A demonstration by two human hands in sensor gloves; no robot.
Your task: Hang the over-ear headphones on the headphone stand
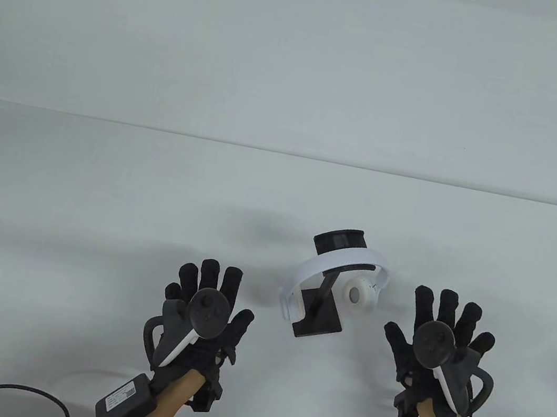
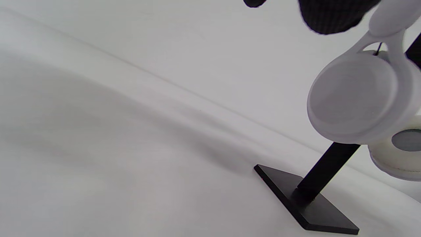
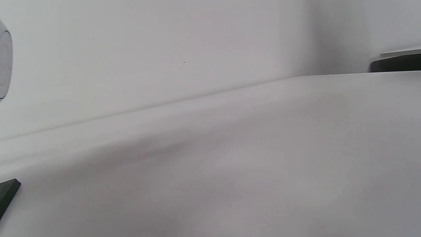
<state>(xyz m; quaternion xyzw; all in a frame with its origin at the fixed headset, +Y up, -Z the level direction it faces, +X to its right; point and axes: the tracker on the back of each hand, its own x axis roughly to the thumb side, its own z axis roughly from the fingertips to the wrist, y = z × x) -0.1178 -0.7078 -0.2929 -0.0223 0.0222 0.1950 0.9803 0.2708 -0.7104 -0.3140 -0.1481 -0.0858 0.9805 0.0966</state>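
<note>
White over-ear headphones point(image 1: 334, 274) hang by their band over the round top of a black stand point(image 1: 319, 322) on the table. My left hand point(image 1: 213, 293) is to the left of the stand, fingers spread, holding nothing. My right hand point(image 1: 442, 326) is to the right of it, fingers spread, holding nothing. Neither hand touches the headphones. In the left wrist view an ear cup point(image 2: 358, 98) hangs beside the stand's post above the flat base point(image 2: 306, 204), with a gloved fingertip point(image 2: 332, 14) at the top. In the right wrist view only an ear cup's edge point(image 3: 4, 62) and a base corner point(image 3: 8, 194) show.
The white table point(image 1: 98, 200) ends at a far edge before a white wall. Black cables and battery packs trail from both wrists at the near edge point(image 1: 126, 399). A dark object point(image 3: 394, 61) sits beyond the table's far right in the right wrist view.
</note>
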